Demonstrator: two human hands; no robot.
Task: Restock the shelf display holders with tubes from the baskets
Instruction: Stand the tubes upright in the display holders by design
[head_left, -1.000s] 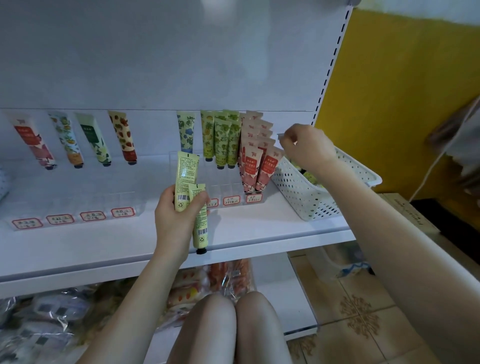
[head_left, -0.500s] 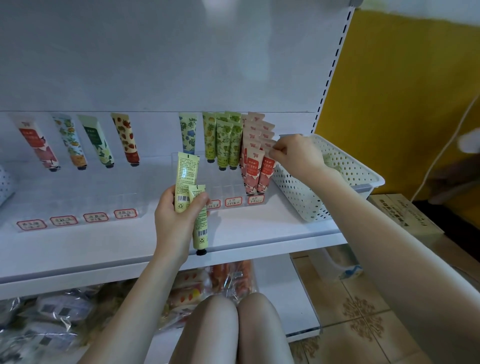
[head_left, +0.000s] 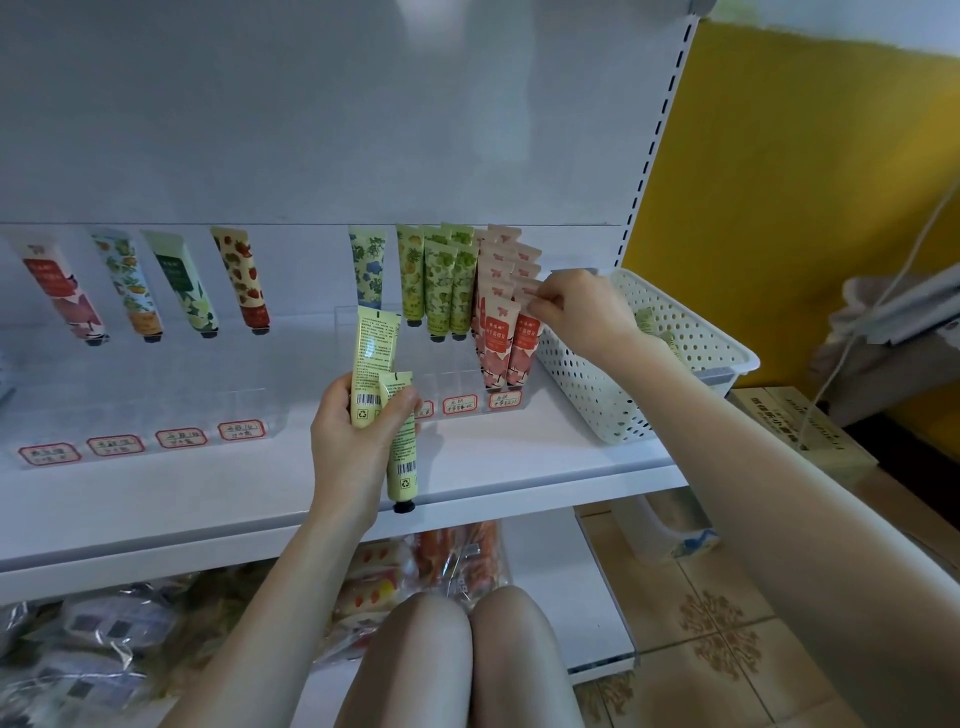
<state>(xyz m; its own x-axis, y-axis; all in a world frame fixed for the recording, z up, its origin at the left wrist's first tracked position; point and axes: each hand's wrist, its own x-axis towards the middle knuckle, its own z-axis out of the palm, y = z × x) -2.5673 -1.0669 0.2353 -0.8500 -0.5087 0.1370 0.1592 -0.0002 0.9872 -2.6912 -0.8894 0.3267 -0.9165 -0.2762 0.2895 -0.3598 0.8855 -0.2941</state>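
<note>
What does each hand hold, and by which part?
Left hand holds two yellow tubes, one by its lower end, one near its top. Right hand pinches a pink tube by its top.

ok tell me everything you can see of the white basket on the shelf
The white plastic basket is rectangular, with walls perforated by rows of round holes and a flared solid rim. It stands upright at the right end of the white shelf, turned at an angle. A few pale green tubes lie inside. The right hand crosses its left rim; contact cannot be told.
</note>
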